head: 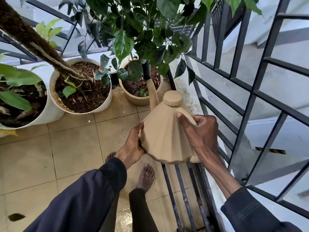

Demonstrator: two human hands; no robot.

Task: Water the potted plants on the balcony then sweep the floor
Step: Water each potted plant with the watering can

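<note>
While the right hand (200, 136) is gripping the handle of the beige watering can (163, 136), the left hand (133, 146) is holding its left side, fingers curled under, and the black-tipped spout (153, 91) is reaching over the soil in the ribbed beige pot (138, 100), far centre.

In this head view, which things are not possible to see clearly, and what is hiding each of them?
- Head view, spout of the watering can: its tip goes behind leaves, so any water flow is hidden.
- Head view, water level: the can's opaque body and lid hide it.
- Head view, left hand: its fingers lie behind the can.
- Head view, leftmost pot: cut off by the left edge.
</note>
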